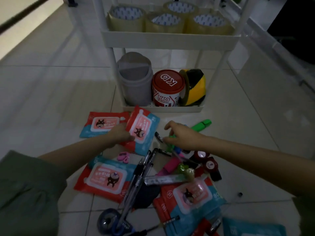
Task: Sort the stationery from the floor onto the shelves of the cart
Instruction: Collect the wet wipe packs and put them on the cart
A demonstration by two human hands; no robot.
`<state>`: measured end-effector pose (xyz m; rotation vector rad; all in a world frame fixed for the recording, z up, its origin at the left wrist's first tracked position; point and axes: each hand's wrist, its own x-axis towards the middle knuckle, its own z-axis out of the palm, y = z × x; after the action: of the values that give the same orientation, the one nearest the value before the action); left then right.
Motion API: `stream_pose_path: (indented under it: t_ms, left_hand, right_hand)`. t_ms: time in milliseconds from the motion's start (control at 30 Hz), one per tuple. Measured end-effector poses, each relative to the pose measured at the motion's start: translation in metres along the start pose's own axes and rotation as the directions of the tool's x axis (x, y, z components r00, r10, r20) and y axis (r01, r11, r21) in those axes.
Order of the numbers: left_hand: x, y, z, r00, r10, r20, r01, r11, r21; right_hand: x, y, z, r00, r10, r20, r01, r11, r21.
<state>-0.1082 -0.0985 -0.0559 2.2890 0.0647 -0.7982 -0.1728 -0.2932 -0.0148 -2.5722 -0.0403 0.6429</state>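
At the middle of the frame the left hand (121,134) holds a red-and-blue pack of wipes (142,129) by its lower left edge, thumb curled over the front, the pack tilted up off the floor (51,92). The right hand (180,135), just right of centre, is bent over a green marker (171,142); its fingers look curled round it, though blur hides the exact grip.

The pack looks soft, light and slick in its film wrapper, so an edge pinch will probably let it sag; a hold across the middle should be steadier. The pens (139,176) and markers in the heap at the lower middle look stiff, light and apt to roll, best taken at mid-barrel.

On the cart (170,40) at the upper middle, the higher shelf carries four rolls of clear tape (163,23). The bottom shelf holds a grey lidded bin (135,79), a red tub (167,87) and a yellow-and-black tape roll (194,87). More wipes packs (104,179) lie around the heap.
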Motion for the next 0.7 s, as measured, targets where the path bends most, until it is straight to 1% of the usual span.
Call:
stream_pose_path:
  t_ms: [67,100,133,167,233,267,300,333,367,400,433,467,500,533,567,600,633,667,700]
  left_hand:
    - [-0.009,0.008,-0.003,0.999,0.034,0.024,-0.027,0.972,-0.234]
    - [-0.016,0.012,-0.005,0.996,0.074,0.047,-0.054,0.938,-0.341]
    - [-0.025,0.017,-0.007,0.990,0.122,0.071,-0.079,0.894,-0.441]
    - [-0.033,0.021,-0.008,0.983,0.159,0.097,-0.085,0.847,-0.525]
    - [-0.045,0.023,-0.010,0.973,0.177,0.145,-0.043,0.762,-0.646]
    - [-0.050,0.022,-0.012,0.969,0.170,0.181,-0.002,0.732,-0.681]
    - [-0.053,0.019,-0.014,0.955,0.161,0.249,0.059,0.720,-0.692]
    - [-0.057,0.016,-0.016,0.931,0.144,0.336,0.128,0.734,-0.667]
    - [-0.055,0.010,-0.017,0.911,0.104,0.398,0.178,0.772,-0.611]
    - [-0.051,0.003,-0.017,0.912,0.046,0.407,0.205,0.810,-0.550]
    - [-0.043,-0.005,-0.021,0.934,-0.038,0.354,0.225,0.833,-0.505]
    - [-0.032,-0.013,-0.025,0.963,-0.135,0.234,0.235,0.848,-0.475]
    - [-0.019,-0.021,-0.029,0.974,-0.223,0.049,0.221,0.871,-0.439]
    - [-0.005,-0.029,-0.034,0.952,-0.270,-0.145,0.204,0.910,-0.360]
    - [0.004,-0.034,-0.039,0.906,-0.288,-0.309,0.219,0.946,-0.240]
    - [0.011,-0.037,-0.044,0.856,-0.294,-0.426,0.268,0.956,-0.121]
    - [0.015,-0.038,-0.047,0.817,-0.302,-0.491,0.320,0.946,-0.049]
    - [0.018,-0.037,-0.051,0.800,-0.312,-0.512,0.349,0.937,-0.027]
    - [0.022,-0.037,-0.054,0.799,-0.326,-0.504,0.361,0.932,-0.032]
  right_hand:
    - [0.004,-0.008,0.003,0.988,0.099,-0.117,-0.069,0.969,0.238]
    - [0.006,-0.013,0.004,0.974,0.180,-0.137,-0.117,0.920,0.374]
    - [0.007,-0.017,0.003,0.963,0.248,-0.107,-0.161,0.845,0.510]
    - [0.009,-0.019,0.003,0.959,0.282,-0.031,-0.201,0.753,0.627]
    - [0.010,-0.019,0.004,0.960,0.239,0.146,-0.259,0.555,0.791]
    - [0.009,-0.020,0.004,0.960,0.195,0.202,-0.271,0.465,0.843]
    - [0.008,-0.021,0.004,0.962,0.160,0.220,-0.267,0.398,0.878]
    - [0.007,-0.022,0.005,0.965,0.150,0.213,-0.255,0.367,0.895]
    - [0.006,-0.023,0.006,0.966,0.160,0.203,-0.249,0.359,0.900]
    - [0.004,-0.025,0.006,0.965,0.170,0.201,-0.251,0.365,0.896]
    - [0.002,-0.026,0.007,0.961,0.188,0.205,-0.263,0.378,0.887]
    - [0.001,-0.027,0.008,0.956,0.200,0.213,-0.277,0.393,0.877]
    - [0.000,-0.026,0.009,0.952,0.213,0.218,-0.289,0.405,0.868]
    - [0.000,-0.025,0.010,0.949,0.226,0.219,-0.297,0.411,0.862]
    - [-0.001,-0.023,0.011,0.946,0.237,0.220,-0.303,0.410,0.861]
    - [-0.001,-0.021,0.012,0.945,0.240,0.223,-0.307,0.406,0.861]
    - [-0.001,-0.018,0.013,0.943,0.237,0.232,-0.312,0.397,0.863]
    - [-0.003,-0.016,0.014,0.942,0.230,0.244,-0.318,0.388,0.865]
    - [-0.003,-0.013,0.015,0.940,0.224,0.257,-0.327,0.382,0.864]
